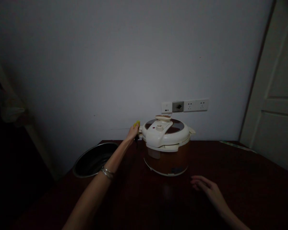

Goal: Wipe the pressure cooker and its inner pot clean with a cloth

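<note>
A white and brown electric pressure cooker (168,140) stands on the dark table with its lid on. My left hand (133,131) reaches to the cooker's left side, closed round a small yellow thing (136,123) whose kind I cannot make out. Its fingertips are mostly hidden, beside the lid's left handle. Low at the right front of the cooker, my right hand (206,186) hovers over the table, fingers loosely stretched and nothing in them. It is apart from the cooker's base.
A dark oval basin (77,168) with a shiny rim sits on the table's left side, by my left forearm. Wall sockets (194,105) are behind the cooker. A thin, pale strip (237,146) lies at the back right edge. A door (276,95) stands at the right.
</note>
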The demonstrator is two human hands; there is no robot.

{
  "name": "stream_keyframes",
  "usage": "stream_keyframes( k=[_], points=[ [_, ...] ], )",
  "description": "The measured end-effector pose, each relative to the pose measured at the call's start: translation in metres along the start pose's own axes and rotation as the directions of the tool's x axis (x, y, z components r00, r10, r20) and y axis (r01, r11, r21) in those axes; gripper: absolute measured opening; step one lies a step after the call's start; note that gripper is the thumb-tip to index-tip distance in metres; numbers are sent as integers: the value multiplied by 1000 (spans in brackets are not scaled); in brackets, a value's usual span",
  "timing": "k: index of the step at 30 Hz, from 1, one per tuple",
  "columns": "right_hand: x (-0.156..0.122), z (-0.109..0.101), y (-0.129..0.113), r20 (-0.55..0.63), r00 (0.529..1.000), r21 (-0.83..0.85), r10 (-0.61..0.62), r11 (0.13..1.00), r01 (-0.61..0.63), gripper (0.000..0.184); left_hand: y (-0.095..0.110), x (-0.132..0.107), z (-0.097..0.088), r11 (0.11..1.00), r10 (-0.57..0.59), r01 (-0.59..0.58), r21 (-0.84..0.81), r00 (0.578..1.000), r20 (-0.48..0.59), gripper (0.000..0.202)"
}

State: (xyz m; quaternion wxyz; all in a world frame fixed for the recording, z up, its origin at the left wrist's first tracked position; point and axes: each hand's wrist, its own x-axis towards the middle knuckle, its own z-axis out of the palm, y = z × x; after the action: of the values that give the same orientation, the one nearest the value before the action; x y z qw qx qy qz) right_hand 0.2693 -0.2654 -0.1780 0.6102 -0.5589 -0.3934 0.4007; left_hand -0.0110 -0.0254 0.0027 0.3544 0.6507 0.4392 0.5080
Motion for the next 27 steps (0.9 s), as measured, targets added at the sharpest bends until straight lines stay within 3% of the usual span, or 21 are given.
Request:
stream_keyframes(
  k=[5, 9, 13, 17, 22, 27],
  points=[
    [-2, 2, -5, -8, 1000, -21, -19, 1000, 19, 32, -11, -40, 22, 991, -91, 65, -114, 969, -230, 44],
    [-7, 6, -13, -31, 999, -35, -39, 999, 38, 34, -7, -66, 41, 979, -123, 60, -195, 936, -331, 41],
    [-10, 9, -18, -44, 998, -53, -43, 998, 40, 34, -2, -84, 54, 948, -152, 44, -316, 934, -324, 39],
    [-11, 9, -18, -27, 998, -55, -53, 997, 51, 32, -1, -98, 59, 914, -108, -15, -406, 955, -277, 41],
    [-11, 10, -18, 0, 998, -46, -64, 997, 64, 32, -1, -116, 55, 955, -78, 6, -295, 969, -235, 40],
    [-14, 12, -22, 6, 999, -51, -40, 998, 40, 32, 2, -141, 47, 966, 79, -131, -224, 971, -224, 41]
  ],
)
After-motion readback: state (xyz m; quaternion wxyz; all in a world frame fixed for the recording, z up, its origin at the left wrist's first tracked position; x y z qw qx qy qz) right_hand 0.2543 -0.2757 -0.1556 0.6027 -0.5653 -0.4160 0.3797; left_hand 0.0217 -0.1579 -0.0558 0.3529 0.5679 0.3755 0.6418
